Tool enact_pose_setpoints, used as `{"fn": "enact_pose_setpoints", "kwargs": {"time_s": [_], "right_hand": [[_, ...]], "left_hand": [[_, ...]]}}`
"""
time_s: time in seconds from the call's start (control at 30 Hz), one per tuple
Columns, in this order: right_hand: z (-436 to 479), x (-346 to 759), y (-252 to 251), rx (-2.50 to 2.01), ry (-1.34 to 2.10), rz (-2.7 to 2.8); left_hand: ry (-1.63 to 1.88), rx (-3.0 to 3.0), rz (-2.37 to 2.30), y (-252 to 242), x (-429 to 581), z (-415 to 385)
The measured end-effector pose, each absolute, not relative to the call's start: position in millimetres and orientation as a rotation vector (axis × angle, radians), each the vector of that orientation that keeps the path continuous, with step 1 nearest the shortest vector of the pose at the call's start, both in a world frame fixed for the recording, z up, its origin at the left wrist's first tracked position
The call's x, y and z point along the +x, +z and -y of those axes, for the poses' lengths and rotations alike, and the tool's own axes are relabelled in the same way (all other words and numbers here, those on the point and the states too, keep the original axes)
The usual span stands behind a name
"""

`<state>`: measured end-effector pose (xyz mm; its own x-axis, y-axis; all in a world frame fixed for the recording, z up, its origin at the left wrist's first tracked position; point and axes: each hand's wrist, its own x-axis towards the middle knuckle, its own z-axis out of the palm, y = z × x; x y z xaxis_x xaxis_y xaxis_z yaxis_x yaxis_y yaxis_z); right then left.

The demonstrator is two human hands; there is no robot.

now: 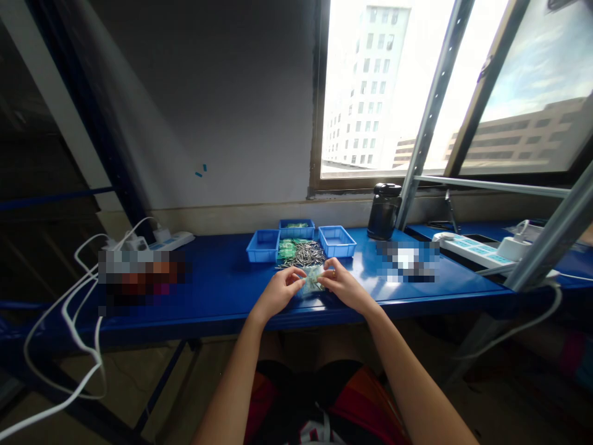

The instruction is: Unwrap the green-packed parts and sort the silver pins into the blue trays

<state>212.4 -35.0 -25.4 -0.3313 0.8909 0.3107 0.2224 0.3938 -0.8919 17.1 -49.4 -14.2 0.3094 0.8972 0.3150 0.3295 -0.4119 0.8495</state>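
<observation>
Both of my hands hold a small clear plastic bag (314,279) just above the front part of the blue table. My left hand (283,289) pinches its left side between thumb and fingers. On the other side, my right hand (341,284) grips it with bent fingers. What is inside the bag is too small to make out. Right behind the hands lies a heap of metal screws or similar small pins (309,252). Green plastic bags (287,248) rest against the heap on its left.
Around the heap stand three blue bins: a left bin (263,247), a back bin (296,227) with some greenish contents, and a right bin (337,242). A black bottle (383,211) is near the window. Power strips (482,247) and white cables (69,309) flank the blue table (217,278).
</observation>
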Motion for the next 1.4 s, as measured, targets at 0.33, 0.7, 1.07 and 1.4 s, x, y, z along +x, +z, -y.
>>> {"fn": "enact_pose_setpoints", "kwargs": {"time_s": [0.33,0.7,1.07,1.4], "right_hand": [[36.4,212.0,-18.8,-0.968,0.943,1.886],[43.8,211.1,-11.0,-0.985,0.911,1.949],[35.3,210.0,-23.1,-0.981,0.993,1.836],[40.4,209.8,-16.5,-0.952,0.906,1.937]], "left_hand": [[1.086,1.92,-1.142,-16.6,14.8,45.0],[1.067,1.942,-1.148,-12.1,17.1,51.6],[1.041,2.073,-1.1,-11.1,19.4,51.4],[1.033,2.081,-1.086,-12.3,17.9,49.8]]}}
